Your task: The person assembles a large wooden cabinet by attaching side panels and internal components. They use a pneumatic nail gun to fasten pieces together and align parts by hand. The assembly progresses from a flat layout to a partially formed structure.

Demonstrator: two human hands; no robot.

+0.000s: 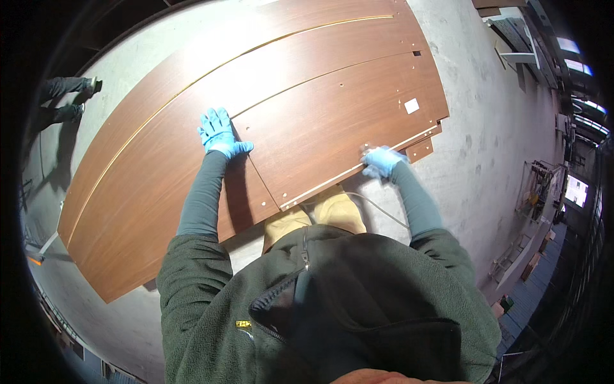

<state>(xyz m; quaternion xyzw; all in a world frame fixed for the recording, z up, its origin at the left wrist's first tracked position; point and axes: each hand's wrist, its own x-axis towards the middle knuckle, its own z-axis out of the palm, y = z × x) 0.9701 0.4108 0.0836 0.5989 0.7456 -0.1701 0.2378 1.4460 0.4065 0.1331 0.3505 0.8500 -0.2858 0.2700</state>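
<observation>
panels laid out, top board being squared up

the wood-grain panels [192, 153] already lay flat and stacked on the concrete floor [486, 160], so laying out looked done; aligning or joining seemed left. the left hand [219, 134] rested flat on the upper board [332, 121], fingers [214, 121] spread. the right hand [382, 160] curled over that board's near edge, fingers pinching it, just beside a small offcut [419, 150]. the board was reddish-brown, pale-edged, drilled with small holes, and bore a white sticker [412, 105] beyond the right fingers.

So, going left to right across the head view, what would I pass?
Another person's legs → left hand flat on the wood panels → right hand at the panel edge → white sticker → bare concrete floor → shelving rack.
</observation>
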